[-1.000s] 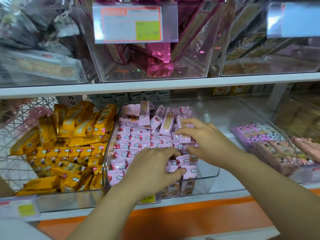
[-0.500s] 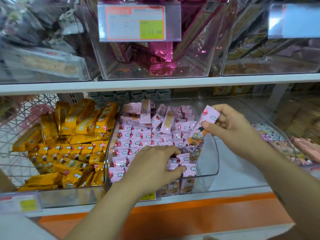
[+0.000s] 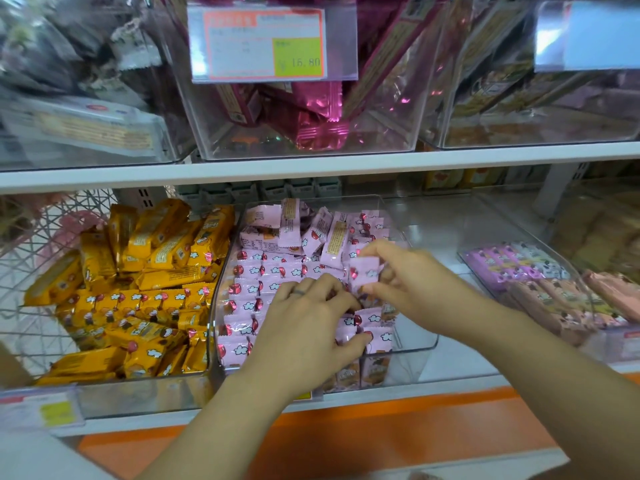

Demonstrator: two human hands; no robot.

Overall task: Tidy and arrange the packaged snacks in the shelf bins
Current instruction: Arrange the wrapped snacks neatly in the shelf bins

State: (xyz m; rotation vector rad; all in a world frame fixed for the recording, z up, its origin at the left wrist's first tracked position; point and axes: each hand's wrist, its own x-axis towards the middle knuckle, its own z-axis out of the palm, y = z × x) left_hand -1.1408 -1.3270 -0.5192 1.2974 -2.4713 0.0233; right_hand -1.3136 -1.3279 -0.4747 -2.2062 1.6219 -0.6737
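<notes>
White shelf boards (image 3: pixel 346 168) carry rows of see-through bins in a shop, and a clear bin (image 3: pixel 417 344) in the middle of the lower board serves as the landmark. It holds the pink packets (image 3: pixel 249 289), which stand in neat rows along its left side and front and lie loosely heaped at its back. The left hand (image 3: pixel 308 327), with a ring (image 3: pixel 298 292) on one finger, lies over the front right part of this bin; its fingers are bent down into the rows and its thumb presses on a packet near the front wall, so that a few packets are caught between them. The right hand (image 3: pixel 412 282) hangs just above the bin's right half and pinches one loose packet (image 3: pixel 363 271) between thumb and forefinger, close to the left hand's knuckles; the other fingers are blurred. Left of the bin, touching it, yellow packets (image 3: pixel 156 289) fill a neighbouring bin, and beyond that stands a white wire basket (image 3: pixel 34 271). Right of the bin, past a bare stretch of shelf, purple packets (image 3: pixel 519 268) lie in another bin. Above the bin, on the upper board, magenta wrappers (image 3: pixel 311 112) sit behind a price tag (image 3: pixel 263 43).
</notes>
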